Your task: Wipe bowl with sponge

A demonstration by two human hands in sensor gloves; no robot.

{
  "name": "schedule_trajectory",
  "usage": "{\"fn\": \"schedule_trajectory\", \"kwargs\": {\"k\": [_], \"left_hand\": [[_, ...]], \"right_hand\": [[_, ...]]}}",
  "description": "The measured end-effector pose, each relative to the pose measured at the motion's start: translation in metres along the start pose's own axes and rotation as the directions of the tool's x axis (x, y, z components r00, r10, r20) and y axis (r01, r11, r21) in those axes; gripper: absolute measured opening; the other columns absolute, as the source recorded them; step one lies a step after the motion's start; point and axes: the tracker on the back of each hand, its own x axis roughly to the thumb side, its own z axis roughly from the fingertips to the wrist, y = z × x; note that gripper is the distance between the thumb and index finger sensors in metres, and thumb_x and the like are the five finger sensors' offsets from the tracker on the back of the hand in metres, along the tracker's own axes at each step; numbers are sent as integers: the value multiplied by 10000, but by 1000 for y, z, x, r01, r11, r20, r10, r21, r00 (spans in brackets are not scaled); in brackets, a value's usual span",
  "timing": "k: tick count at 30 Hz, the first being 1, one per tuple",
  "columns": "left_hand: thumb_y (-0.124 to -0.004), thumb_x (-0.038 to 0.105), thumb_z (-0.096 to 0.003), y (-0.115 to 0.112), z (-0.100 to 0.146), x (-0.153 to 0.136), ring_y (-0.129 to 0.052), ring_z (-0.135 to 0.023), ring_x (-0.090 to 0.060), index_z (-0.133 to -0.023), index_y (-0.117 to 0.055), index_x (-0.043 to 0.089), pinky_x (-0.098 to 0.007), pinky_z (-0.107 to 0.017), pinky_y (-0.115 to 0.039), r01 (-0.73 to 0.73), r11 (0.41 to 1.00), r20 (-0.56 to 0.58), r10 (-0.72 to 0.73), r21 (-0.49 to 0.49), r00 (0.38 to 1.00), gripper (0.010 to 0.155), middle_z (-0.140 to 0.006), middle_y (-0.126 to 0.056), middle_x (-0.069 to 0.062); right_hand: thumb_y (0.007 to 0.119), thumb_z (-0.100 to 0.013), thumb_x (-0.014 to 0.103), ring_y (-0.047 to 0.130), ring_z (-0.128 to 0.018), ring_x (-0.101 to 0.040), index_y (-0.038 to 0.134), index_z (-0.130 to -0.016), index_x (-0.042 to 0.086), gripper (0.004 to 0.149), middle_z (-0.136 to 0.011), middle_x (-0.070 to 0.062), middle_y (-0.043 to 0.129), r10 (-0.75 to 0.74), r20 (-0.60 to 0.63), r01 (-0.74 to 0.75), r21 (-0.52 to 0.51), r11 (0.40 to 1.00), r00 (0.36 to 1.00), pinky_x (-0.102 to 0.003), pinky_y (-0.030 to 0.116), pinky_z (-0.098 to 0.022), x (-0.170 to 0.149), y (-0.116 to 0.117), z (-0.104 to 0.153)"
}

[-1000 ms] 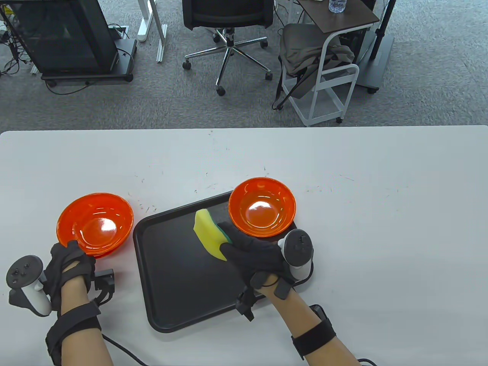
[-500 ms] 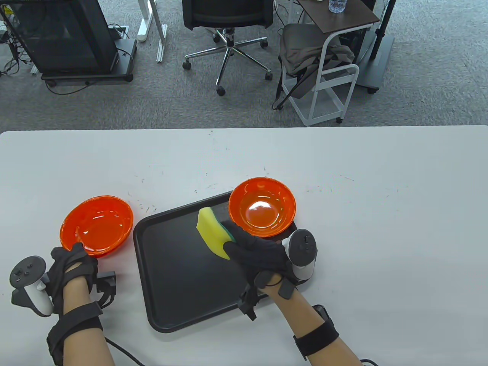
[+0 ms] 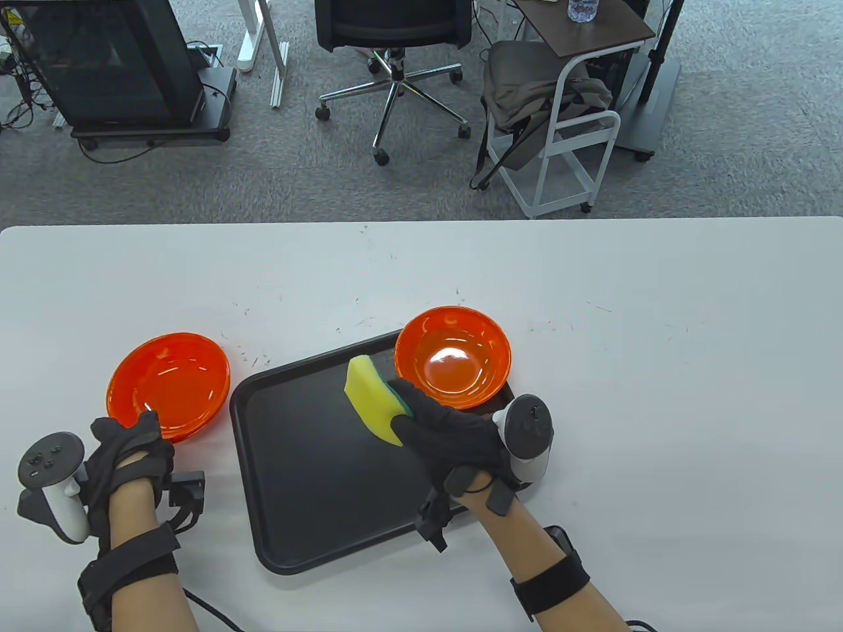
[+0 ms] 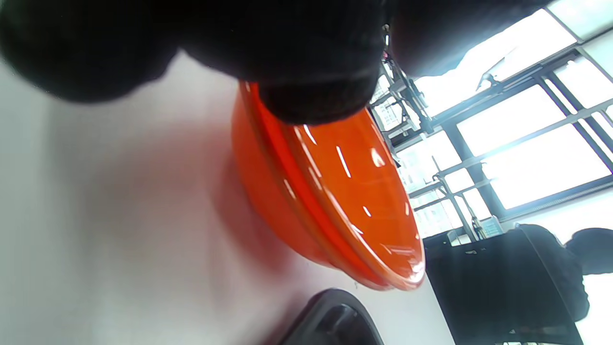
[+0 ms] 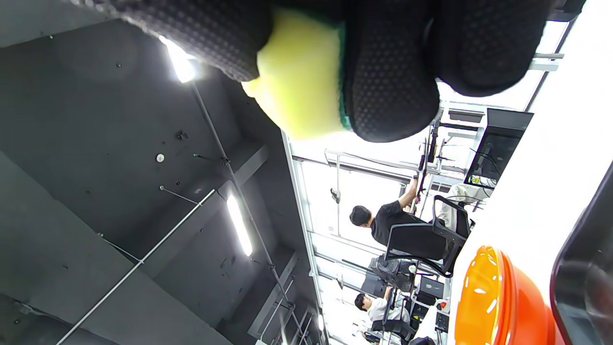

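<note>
An orange bowl (image 3: pixel 168 385) lies on the white table left of the black tray (image 3: pixel 309 474); in the left wrist view (image 4: pixel 335 191) it shows a double rim. My left hand (image 3: pixel 141 426) holds its near rim, with a fingertip (image 4: pixel 316 96) over the edge. A second orange bowl (image 3: pixel 453 355) sits on the tray's far right corner. My right hand (image 3: pixel 402 411) grips a yellow and green sponge (image 3: pixel 370 395) above the tray, just left of that bowl. The sponge (image 5: pixel 299 91) shows between gloved fingers (image 5: pixel 390 86) in the right wrist view.
Small bits of debris (image 3: pixel 253 359) are scattered on the table behind the tray. The tray's corner (image 4: pixel 330 316) shows in the left wrist view. An office chair (image 3: pixel 395 39) and a white cart (image 3: pixel 566 131) stand on the floor beyond the far edge.
The left bowl was tilted up toward me and has come down flat on the table. My right hand with the sponge has shifted slightly right, toward the bowl on the tray.
</note>
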Motion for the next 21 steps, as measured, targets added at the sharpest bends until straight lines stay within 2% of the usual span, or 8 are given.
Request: {"fn": "schedule_trajectory", "kwargs": {"k": [3,5,9,13,16,21], "left_hand": [[-789,486,-517,-12,6,19,-961,-165,-107,-1042,-338,73,-349,-176,-900,-5,998,109,13,-68,994,806,-516,-943,-36],[-791,497,-521,-31,10,35,-961,-162,-105,-1049,-357,80,-347,-173,-900,-26,989,205,56,-147,977,801,-511,-946,-34],[-796,525,-523,-72,18,59,-963,-186,-113,-1056,-349,82,-353,-193,-897,25,950,257,59,-313,965,824,-534,-938,-40],[-787,561,-527,-109,25,79,-967,-225,-118,-1062,-314,87,-356,-222,-898,156,905,314,-26,-396,949,857,-573,-925,-43],[-790,576,-524,-140,30,92,-967,-246,-130,-1061,-291,87,-366,-238,-894,199,872,333,-44,-447,942,881,-593,-915,-53],[-791,604,-522,-193,38,105,-971,-373,-197,-1063,-224,94,-420,-331,-877,303,787,377,-98,-537,921,935,-701,-864,-99]], "right_hand": [[753,-564,292,940,-638,-390,560,-952,28,507,-890,-280,810,-11,7,11,-7,1000,1000,-563,766,-437,2,-1,-1],[753,-563,292,941,-637,-389,560,-952,29,507,-891,-279,811,-12,11,12,-11,1000,1000,-562,766,-438,3,-3,-2],[753,-564,291,941,-635,-390,561,-952,28,507,-889,-281,811,-13,11,14,-25,1000,1000,-562,766,-437,2,-6,-2],[753,-563,292,942,-635,-388,560,-952,28,507,-889,-280,812,-13,11,14,-35,999,1000,-562,767,-436,2,-9,-2],[753,-563,291,942,-634,-389,561,-952,29,507,-889,-280,811,-11,9,12,-44,999,1000,-563,767,-435,0,-12,-2],[753,-563,292,943,-633,-388,560,-952,28,508,-888,-281,812,-11,11,12,-64,998,1000,-562,768,-435,1,-17,-3]]}}
